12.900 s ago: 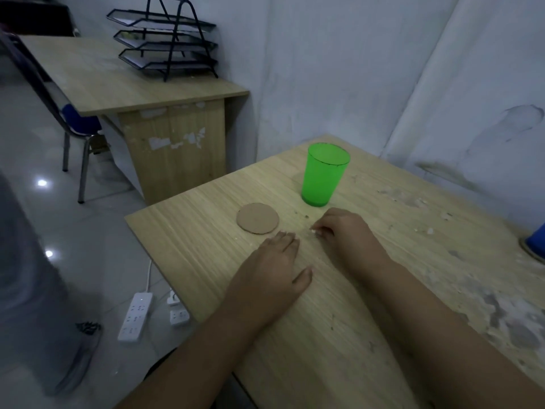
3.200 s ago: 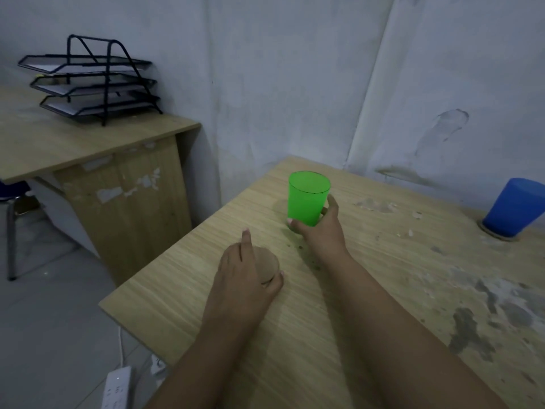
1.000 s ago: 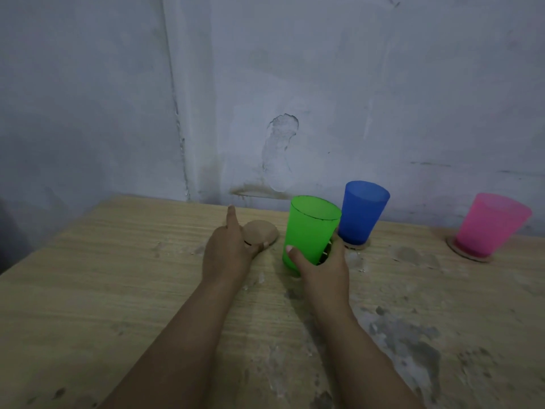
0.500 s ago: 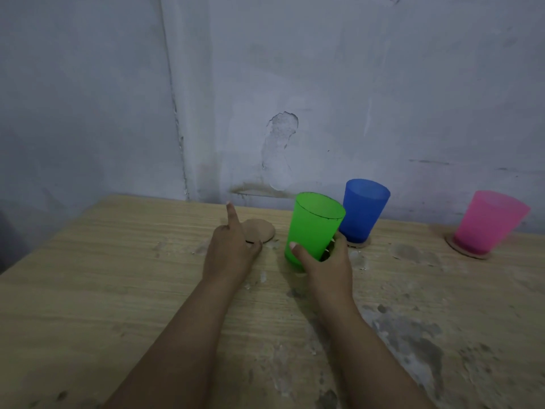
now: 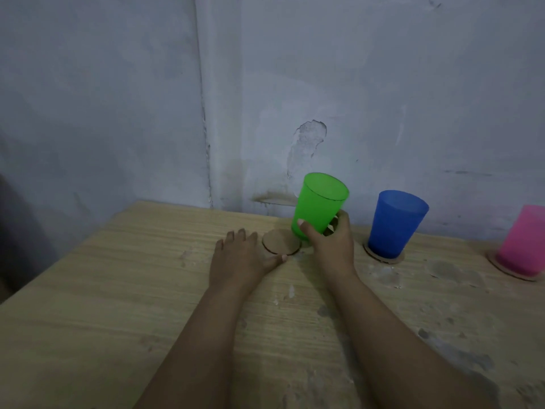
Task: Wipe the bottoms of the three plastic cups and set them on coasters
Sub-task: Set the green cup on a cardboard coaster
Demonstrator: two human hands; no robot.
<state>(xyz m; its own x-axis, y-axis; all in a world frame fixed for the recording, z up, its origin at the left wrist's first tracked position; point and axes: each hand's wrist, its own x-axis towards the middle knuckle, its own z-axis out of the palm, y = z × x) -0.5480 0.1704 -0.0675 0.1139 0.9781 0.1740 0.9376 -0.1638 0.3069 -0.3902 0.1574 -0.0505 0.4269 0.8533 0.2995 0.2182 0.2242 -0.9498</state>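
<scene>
Wood counter [image 5: 118, 305]: it is light brown with grey and white marks on it. It carries all the things I see.
Wall [image 5: 118, 98]: it is grey-blue and stands right behind the counter. It has a chipped spot in the paint just above the cups.
In the way: my right hand [image 5: 331, 246] covers the bottom of the green cup [image 5: 320, 206], so I cannot tell if the cup touches the counter.
Green cup: it is see-through green plastic, open end up, and it leans a little to the left. It is at the back of the counter, just right of the bare coaster [image 5: 280, 242] and over its right edge.
Right hand fingers: they curl round the low part of the green cup and hold it.
Left hand [image 5: 240, 261]: it lies flat on the counter with fingers straight and spread. The thumb tip touches the near edge of the bare coaster.
Blue cup [image 5: 395, 224]: it stands upright on its own coaster [image 5: 383, 258], to the right of the green cup.
Pink cup [image 5: 523, 242]: it stands on a coaster [image 5: 510, 270] too, at the far right. The picture edge cuts it off.
Count: I see three cups, three round brown coasters and two hands.
</scene>
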